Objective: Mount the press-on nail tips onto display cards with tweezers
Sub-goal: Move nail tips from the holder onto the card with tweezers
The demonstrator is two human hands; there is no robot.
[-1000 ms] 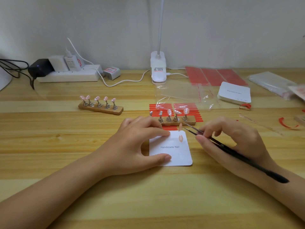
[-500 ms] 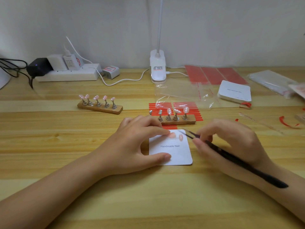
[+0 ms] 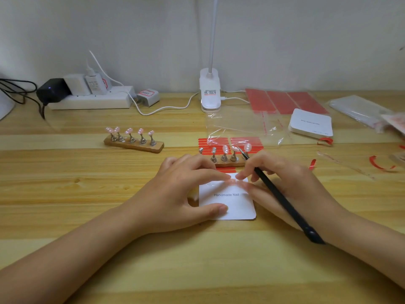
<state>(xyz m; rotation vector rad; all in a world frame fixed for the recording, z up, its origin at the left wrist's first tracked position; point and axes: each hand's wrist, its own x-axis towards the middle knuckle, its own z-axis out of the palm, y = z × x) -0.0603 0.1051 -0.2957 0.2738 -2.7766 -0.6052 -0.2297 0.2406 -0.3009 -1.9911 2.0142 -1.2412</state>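
Tweezers (image 3: 282, 200) gripped by right hand (image 3: 285, 183), angled upward

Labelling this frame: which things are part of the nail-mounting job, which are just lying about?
In the job:
display card
tweezers
near nail stand
far nail stand
left hand
right hand
spare card stack

Lying about:
power strip
black adapter
lamp base
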